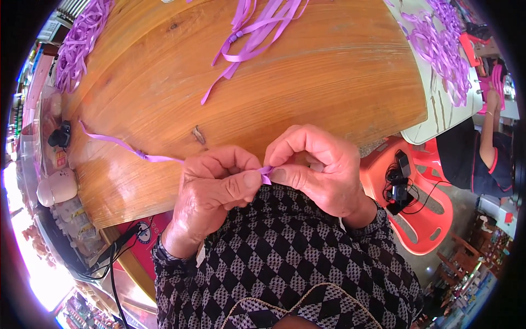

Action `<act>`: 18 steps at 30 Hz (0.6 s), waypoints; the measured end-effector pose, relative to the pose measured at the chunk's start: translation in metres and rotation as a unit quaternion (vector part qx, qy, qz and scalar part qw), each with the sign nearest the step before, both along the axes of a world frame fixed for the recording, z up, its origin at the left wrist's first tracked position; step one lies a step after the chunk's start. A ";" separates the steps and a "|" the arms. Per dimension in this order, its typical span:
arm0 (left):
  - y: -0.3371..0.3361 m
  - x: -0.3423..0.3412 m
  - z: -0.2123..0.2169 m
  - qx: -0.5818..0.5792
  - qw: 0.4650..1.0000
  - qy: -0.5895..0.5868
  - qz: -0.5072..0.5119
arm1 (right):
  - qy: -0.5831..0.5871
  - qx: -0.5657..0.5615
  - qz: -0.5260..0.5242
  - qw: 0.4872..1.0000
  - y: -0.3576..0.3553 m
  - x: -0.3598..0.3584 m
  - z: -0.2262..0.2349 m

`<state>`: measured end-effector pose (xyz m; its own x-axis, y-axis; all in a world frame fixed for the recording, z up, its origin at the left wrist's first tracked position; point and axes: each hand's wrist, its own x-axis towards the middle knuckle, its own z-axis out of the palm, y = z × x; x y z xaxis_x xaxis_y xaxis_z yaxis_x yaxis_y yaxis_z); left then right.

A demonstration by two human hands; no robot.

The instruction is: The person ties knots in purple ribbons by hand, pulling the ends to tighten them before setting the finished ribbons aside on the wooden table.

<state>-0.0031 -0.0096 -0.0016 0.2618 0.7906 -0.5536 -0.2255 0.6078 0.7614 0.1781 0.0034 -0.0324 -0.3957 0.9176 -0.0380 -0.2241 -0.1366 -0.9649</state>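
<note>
Both hands meet at the table's near edge, pinching one purple ribbon (112,140) between them. My left hand (216,183) is closed, thumb against forefinger, on a short folded or looped bit of the ribbon. From behind that hand the rest of the strip trails leftward over the wood, with a small knot partway along it. My right hand (318,164) is also closed, its thumb and forefinger gripping the same bit from the other side. Whether the bit between the fingertips is knotted I cannot tell.
Several knotted purple ribbons (257,38) lie at the wooden table's (329,82) far side. A ribbon heap (82,44) is at far left, another (438,49) on a white table at right. A red plastic stool (422,225) holds black cables. Another person's arm (489,131) shows at far right.
</note>
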 end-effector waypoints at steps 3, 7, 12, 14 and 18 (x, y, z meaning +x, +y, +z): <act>-0.002 0.004 -0.002 -0.014 1.000 -0.024 0.015 | 0.002 -0.022 0.014 1.000 0.002 0.001 0.002; -0.005 0.008 -0.004 0.050 0.995 0.037 0.073 | -0.128 0.234 -0.063 0.962 0.008 0.003 -0.001; -0.008 0.010 -0.005 0.087 0.991 0.068 0.081 | -0.142 0.249 -0.044 0.957 0.008 0.000 0.004; -0.010 0.011 -0.004 0.102 0.987 0.085 0.089 | -0.137 0.250 -0.044 0.957 0.008 -0.003 0.004; -0.013 0.012 -0.003 0.118 0.987 0.081 0.077 | -0.126 0.224 -0.046 0.965 0.006 -0.004 0.001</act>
<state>0.0085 -0.0221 -0.0041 0.0523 0.9261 -0.3735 -0.1647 0.3769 0.9115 0.1742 0.0094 -0.0312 -0.3423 0.8948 0.2867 0.0338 0.3167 -0.9479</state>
